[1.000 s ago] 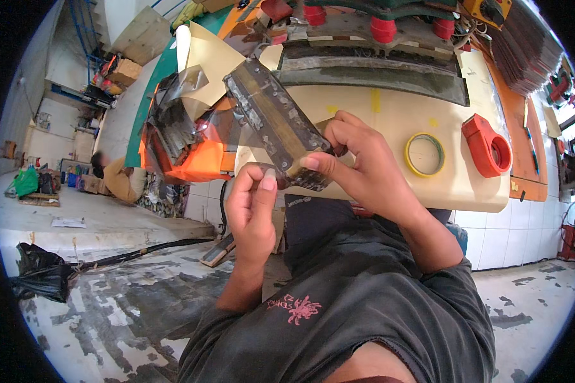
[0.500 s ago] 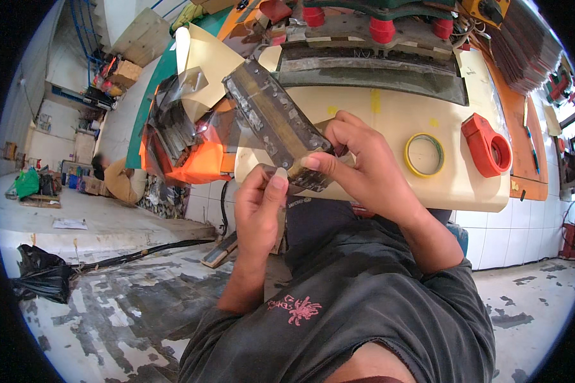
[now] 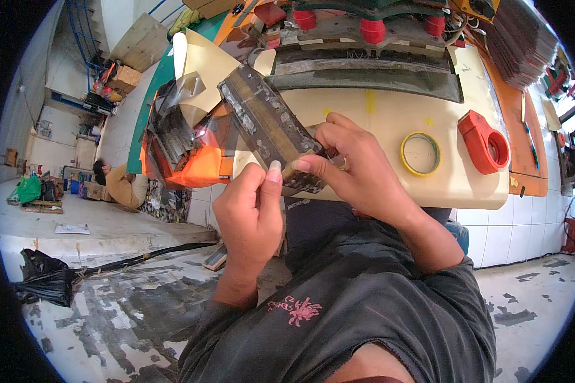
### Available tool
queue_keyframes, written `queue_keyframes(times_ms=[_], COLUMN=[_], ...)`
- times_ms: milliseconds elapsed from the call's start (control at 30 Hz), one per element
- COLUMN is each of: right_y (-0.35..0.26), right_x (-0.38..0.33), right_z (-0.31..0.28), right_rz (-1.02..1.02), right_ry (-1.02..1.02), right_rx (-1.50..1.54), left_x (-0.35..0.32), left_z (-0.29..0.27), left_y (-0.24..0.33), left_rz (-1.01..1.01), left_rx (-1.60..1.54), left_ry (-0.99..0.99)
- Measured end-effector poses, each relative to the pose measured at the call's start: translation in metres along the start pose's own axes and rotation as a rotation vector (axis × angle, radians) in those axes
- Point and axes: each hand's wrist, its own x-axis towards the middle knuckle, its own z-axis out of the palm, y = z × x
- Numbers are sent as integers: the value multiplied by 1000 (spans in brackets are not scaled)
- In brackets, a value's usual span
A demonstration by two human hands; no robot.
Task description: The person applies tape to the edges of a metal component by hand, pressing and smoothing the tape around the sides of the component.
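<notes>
A long dark rectangular block (image 3: pixel 262 115), scuffed grey, with a brownish tape-like strip along its upper face, is held tilted over the table's near edge. My right hand (image 3: pixel 364 169) grips its near end, thumb on top and fingers curled around the far side. At the near left corner, my left hand (image 3: pixel 246 207) is closed in a pinch, thumb tip against the block's edge. Whatever lies between those fingertips is too small to make out. Right of my right hand lies a yellow tape roll (image 3: pixel 403 153), and beyond it a red tape dispenser (image 3: pixel 473 140).
Cream sheeting (image 3: pixel 364 195) covers the table. Long dark curved strips (image 3: pixel 370 86) lie along its far side. To the left are an orange sheet (image 3: pixel 195 171), clear film and cream paper (image 3: pixel 204 60). Another person (image 3: pixel 124 185) is low down at far left. A black bag (image 3: pixel 45 277) sits on the floor.
My left hand has shifted left and slightly down, its fingers curled tighter at the block's corner. The block has moved slightly left in my right hand's grip.
</notes>
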Motion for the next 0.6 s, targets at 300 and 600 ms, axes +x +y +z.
queue_keyframes(times_ms=[300, 600], right_y=[1, -3], right_x=[-1, -3], right_z=[4, 8], right_rz=[-9, -35], right_ry=[36, 32], right_rx=[40, -56], left_x=[5, -4], left_z=[7, 10], left_y=[22, 15], left_rz=[330, 326], left_rx=[727, 846], left_ry=[18, 57])
